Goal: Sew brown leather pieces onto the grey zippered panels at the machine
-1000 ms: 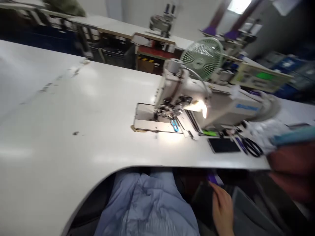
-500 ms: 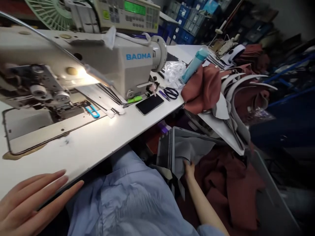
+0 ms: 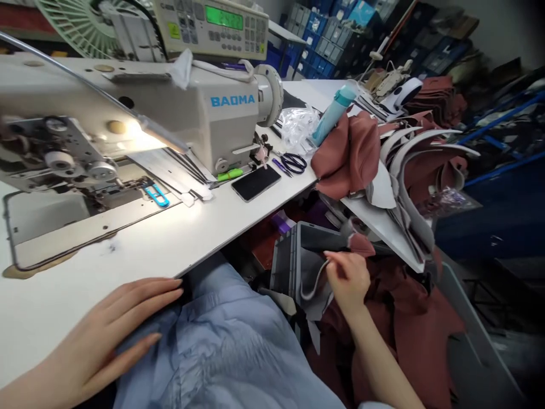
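The right hand (image 3: 349,281) is pinching a grey piece (image 3: 313,279) by its curled edge, inside the bin (image 3: 300,250) and beside brown pieces (image 3: 419,335). The left hand (image 3: 123,318), well apart, is gripping nothing over the table (image 3: 155,241)'s edge. Being held only by an edge, the piece could be slipping free, or snagging on the rim if pulled sideways.

Matt, leathery reddish-brown sheets (image 3: 419,324) lie crumpled at four o'clock; the grey sheet (image 3: 319,307) at five looks dull and smooth. Ten o'clock's sewing machine (image 3: 170,108) is painted metal, faintly glossy. The white desk (image 3: 55,307) shines toward eight. Crinkled clear plastic (image 3: 298,122) sits at one, wrinkled blue cloth (image 3: 255,341) at six.
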A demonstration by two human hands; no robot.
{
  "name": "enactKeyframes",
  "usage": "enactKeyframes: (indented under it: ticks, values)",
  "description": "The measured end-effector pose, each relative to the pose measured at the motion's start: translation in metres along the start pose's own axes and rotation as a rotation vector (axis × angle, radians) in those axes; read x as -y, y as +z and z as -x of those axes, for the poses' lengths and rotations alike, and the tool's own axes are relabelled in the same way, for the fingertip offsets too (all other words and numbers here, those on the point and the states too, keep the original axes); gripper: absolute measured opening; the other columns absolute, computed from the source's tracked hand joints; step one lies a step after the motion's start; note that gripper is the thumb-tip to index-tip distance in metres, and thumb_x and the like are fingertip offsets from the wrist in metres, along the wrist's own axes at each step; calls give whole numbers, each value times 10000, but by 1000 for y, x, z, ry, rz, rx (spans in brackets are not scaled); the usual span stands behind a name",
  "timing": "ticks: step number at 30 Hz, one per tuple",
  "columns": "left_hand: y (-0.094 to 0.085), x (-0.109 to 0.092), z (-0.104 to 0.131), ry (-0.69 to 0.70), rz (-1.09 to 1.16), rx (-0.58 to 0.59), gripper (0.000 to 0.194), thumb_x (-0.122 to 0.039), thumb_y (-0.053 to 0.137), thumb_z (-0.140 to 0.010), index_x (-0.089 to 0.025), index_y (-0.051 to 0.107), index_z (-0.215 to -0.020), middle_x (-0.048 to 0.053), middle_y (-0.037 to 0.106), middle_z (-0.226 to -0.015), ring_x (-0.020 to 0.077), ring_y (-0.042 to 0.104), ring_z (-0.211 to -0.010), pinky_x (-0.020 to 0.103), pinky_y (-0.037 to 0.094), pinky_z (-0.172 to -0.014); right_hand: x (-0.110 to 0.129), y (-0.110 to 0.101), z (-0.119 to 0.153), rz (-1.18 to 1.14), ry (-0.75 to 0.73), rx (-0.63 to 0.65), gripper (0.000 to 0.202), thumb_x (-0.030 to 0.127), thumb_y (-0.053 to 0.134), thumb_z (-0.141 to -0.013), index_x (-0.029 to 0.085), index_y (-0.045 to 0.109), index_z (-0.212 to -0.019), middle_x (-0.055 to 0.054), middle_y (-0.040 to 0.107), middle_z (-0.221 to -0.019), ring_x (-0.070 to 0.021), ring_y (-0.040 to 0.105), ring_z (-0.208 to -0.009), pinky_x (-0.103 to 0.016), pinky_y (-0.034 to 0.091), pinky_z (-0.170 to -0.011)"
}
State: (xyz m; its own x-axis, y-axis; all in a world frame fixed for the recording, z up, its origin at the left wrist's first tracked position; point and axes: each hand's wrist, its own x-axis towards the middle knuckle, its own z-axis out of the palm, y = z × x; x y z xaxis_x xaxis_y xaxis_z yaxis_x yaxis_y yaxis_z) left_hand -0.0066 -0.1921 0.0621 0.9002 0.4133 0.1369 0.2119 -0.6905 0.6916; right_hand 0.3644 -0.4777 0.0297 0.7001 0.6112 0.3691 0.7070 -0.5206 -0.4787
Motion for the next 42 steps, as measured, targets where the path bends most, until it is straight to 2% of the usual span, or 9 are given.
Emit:
enactKeyframes:
  ticks: [6, 9, 13, 18, 24, 30, 35, 39, 42]
  values:
    - [33, -13, -35, -465, 940, 235, 699, -713, 300, -883, -321, 443, -1443, 38, 447, -1506, 308, 406, -1387, 516, 298, -1175, 157, 68, 30, -365, -1012, 371, 221, 281, 540, -901, 248, 617, -1105, 13, 688, -814, -165, 570, -684, -358, 462, -713]
    - [29, -17, -43, -710, 1178, 90, 704, -689, 439, -855, -287, 435, -1434, 82, 566, -1385, 298, 531, -1270, 475, 416, -1085, 214, 118, 54, -531, -1327, 446, 178, 346, 531, -915, 197, 622, -877, 33, 576, -646, -122, 480, -568, -305, 408, -593]
    - [10, -18, -23, -716, 1062, -85, 752, -424, 658, -814, -314, 325, -1479, 65, 656, -1172, 250, 638, -1071, 409, 501, -974, 259, 154, 74, -494, -1557, 571, 222, 242, 512, -909, 201, 594, -707, 48, 582, -635, -115, 506, -581, -275, 411, -585]
    - [-44, -12, 57, -394, 295, -184, 563, -290, 568, -850, -448, 477, -1383, -8, 617, -1295, 230, 602, -1168, 334, 519, -988, 275, 139, 51, -536, -1689, 669, 346, 287, 339, -973, 304, 626, -1166, 127, 617, -1291, -104, 580, -1082, -232, 486, -835]
    - [-118, 37, 129, -514, -348, -245, 677, -290, 416, -926, -363, 153, -1546, -22, 711, -1131, 169, 694, -841, 250, 567, -688, 308, 162, -15, -554, -1479, 799, 411, 256, 440, -953, 200, 531, -1349, -50, 568, -1394, -183, 518, -1261, -348, 372, -1087]
    - [-127, 116, 146, -874, -747, -349, 623, -172, 356, -915, -289, 285, -1522, 41, 727, -948, 194, 643, -666, 243, 420, -537, 370, 206, -27, -546, -1608, 1203, 526, 426, 485, -975, 212, 422, -1452, -68, 417, -1522, -186, 298, -1442, -384, 272, -1175]
    - [-113, 146, 174, -660, -884, -774, 561, -232, 386, -928, -204, 335, -1487, 47, 657, -748, 203, 603, -668, 292, 436, -619, 402, 246, -40, -732, -848, 1175, 516, 423, 447, -968, 216, 423, -1440, -121, 468, -1463, -244, 407, -1366, -507, 302, -1141]
    - [-111, 153, 174, -647, -854, -929, 723, -220, 363, -919, -177, 11, -1549, 28, 653, -809, 182, 612, -699, 287, 470, -660, 423, 247, -30, -896, -423, 1807, 605, 561, 468, -939, 256, 395, -1456, -73, 594, -1335, -237, 569, -1204, -485, 449, -1030]
    - [-125, 152, 169, -717, -714, -816, 701, -237, 394, -909, -216, 101, -1545, 49, 681, -978, 190, 651, -838, 284, 492, -729, 430, 233, -23, -1038, -304, 2073, 543, 560, 578, -879, 229, 550, -1309, -63, 656, -1232, -243, 637, -1085, -447, 491, -983]
